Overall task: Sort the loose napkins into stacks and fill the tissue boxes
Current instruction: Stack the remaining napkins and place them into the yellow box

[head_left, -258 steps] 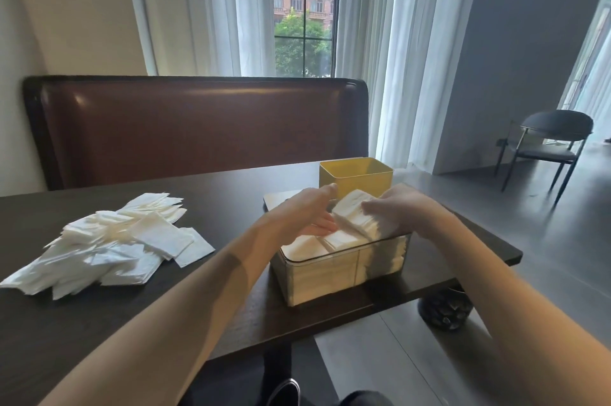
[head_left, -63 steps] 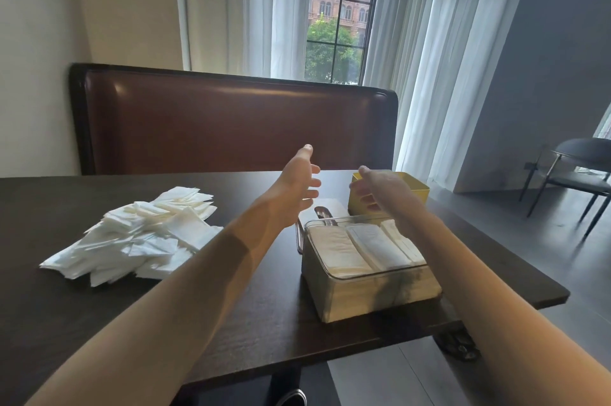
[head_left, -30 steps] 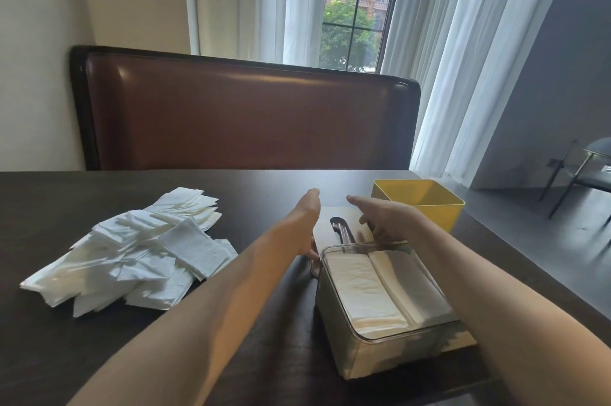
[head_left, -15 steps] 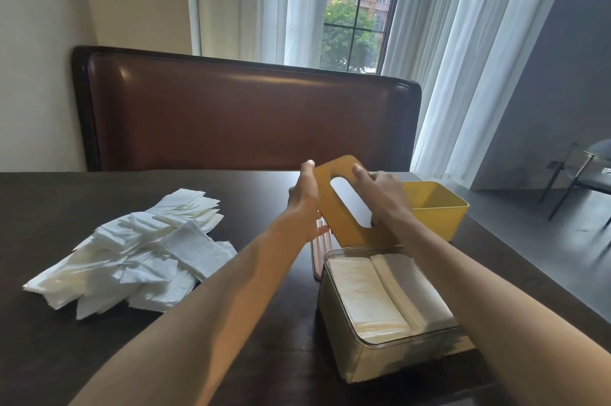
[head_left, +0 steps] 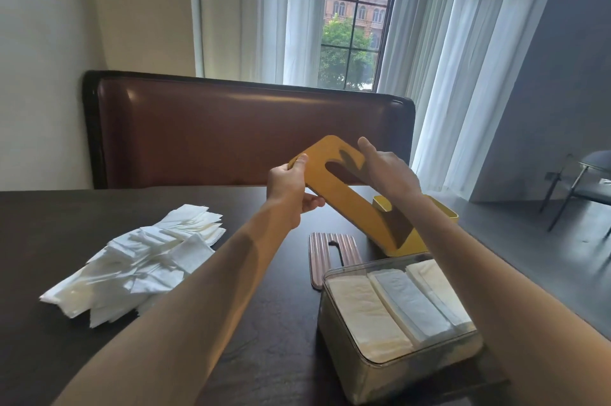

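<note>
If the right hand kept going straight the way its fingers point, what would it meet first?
The right hand grips the yellow lid with its fingers pointing up and away over the table. Past the lid, the first thing in that line looks like the brown bench back, though depth is hard to judge here.

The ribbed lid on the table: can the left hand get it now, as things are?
Probably not at once. The left hand grips the yellow lid together with the right hand. The ribbed lid lies uncovered below them, so the way is free once the left hand lets go.
</note>
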{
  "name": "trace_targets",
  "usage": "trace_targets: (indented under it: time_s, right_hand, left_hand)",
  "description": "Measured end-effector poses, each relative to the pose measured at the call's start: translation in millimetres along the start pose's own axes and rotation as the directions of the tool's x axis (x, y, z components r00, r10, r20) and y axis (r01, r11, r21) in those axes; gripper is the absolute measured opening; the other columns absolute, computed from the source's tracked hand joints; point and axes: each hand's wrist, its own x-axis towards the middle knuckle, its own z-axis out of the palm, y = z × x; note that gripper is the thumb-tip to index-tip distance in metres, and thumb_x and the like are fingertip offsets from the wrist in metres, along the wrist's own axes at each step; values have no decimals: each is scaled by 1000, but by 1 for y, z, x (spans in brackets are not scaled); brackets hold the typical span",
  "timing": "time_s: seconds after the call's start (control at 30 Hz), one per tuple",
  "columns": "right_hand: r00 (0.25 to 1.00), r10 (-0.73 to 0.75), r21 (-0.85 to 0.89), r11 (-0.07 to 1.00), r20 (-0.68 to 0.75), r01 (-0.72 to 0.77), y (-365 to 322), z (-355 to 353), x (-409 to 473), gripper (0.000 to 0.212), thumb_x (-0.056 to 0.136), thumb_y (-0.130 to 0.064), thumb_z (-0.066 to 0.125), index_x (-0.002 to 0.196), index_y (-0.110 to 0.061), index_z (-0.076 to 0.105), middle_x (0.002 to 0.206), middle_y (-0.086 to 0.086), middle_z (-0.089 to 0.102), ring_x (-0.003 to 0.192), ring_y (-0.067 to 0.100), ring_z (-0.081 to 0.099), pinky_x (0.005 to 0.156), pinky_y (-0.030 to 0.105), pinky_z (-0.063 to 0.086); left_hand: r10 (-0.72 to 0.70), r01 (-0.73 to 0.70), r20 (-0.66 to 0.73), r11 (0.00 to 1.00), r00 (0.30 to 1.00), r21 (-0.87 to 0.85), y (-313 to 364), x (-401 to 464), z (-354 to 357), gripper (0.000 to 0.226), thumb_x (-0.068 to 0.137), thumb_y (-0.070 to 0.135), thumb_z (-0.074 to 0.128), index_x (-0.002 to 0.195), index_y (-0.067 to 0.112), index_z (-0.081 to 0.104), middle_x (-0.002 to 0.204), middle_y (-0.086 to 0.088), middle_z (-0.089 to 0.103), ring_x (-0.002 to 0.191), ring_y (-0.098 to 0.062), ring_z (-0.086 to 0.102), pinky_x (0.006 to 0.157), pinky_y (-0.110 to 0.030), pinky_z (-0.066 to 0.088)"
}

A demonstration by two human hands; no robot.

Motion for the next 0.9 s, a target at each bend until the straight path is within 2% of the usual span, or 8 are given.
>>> trace_targets:
  time_s: [0.13, 0.27, 0.4, 0.53, 0.67, 0.73, 0.8, 0.9]
  right_hand:
    - [999, 46, 61, 997, -12, -46, 7, -7, -3, 58, 98, -62, 24, 76, -20, 57, 91, 4, 63, 91, 22, 62, 85, 39, 51]
    - [961, 137, 11, 990, -240, -138, 13, -20, -20, 71, 88, -69, 27, 121, -18, 63, 126, 9, 57, 116, 29, 53, 101, 51, 44]
    - [961, 211, 57, 977, -178, -204, 17, -34, -35, 72, 90, -67, 34, 142, -18, 44, 140, 11, 49, 126, 32, 49, 102, 51, 44]
    - [962, 246, 47, 969, -122, -242, 25, -40, -56, 81, 81, -73, 31, 139, -17, 42, 135, 9, 53, 119, 31, 53, 98, 51, 48]
    - [953, 264, 3, 964, -147, -267, 42, -59, -83, 70, 95, -66, 35, 139, -13, 46, 142, 9, 52, 126, 31, 52, 99, 47, 43]
    - [955, 264, -8, 963, -136, -268, 54, -63, -97, 65, 97, -65, 32, 117, -11, 61, 121, 7, 65, 109, 28, 60, 89, 43, 47]
    - [955, 251, -18, 966, -160, -257, 64, -63, -111, 63, 97, -65, 31, 91, -11, 63, 95, 5, 67, 89, 24, 62, 70, 33, 44]
    - [944, 248, -26, 965, -216, -259, 78, -64, -133, 61, 96, -65, 32, 80, -13, 60, 80, 2, 62, 78, 21, 59, 59, 28, 33]
  left_hand:
    - [24, -28, -53, 997, 998, -77, 7, -16, -1, 25, 105, 34, 50, 116, 11, 53, 89, -10, 66, 41, -19, 65, 42, -23, 51]
    - [-3, -2, -22, 978, 1000, -207, 8, -42, 3, 18, 104, 25, 53, 114, 10, 55, 96, -14, 67, 54, -27, 72, 53, -32, 59]
    - [9, 3, 37, 954, 999, -299, 3, -70, 12, 21, 103, 14, 52, 124, 10, 50, 108, -16, 65, 62, -28, 75, 66, -41, 64]
    - [79, -59, 77, 971, 994, -231, -5, -97, 17, 23, 103, 10, 48, 124, 17, 45, 108, -13, 65, 62, -22, 75, 60, -32, 61]
    - [72, -72, 144, 997, 987, -10, -17, -123, 15, 19, 101, 15, 47, 120, 14, 50, 113, -13, 65, 76, -24, 74, 64, -33, 62]
    - [97, -107, 115, 990, 989, 87, -24, -136, 17, 18, 100, 18, 49, 117, 12, 51, 113, -13, 63, 85, -21, 67, 63, -30, 56]
    - [160, -172, 85, 971, 983, 167, -33, -150, 22, 26, 99, 22, 51, 122, 8, 49, 110, -10, 60, 89, -18, 59, 63, -26, 47]
    - [226, -240, 83, 938, 971, 251, -46, -173, 28, 36, 101, 27, 50, 130, 7, 45, 119, -7, 57, 108, -21, 57, 82, -32, 48]
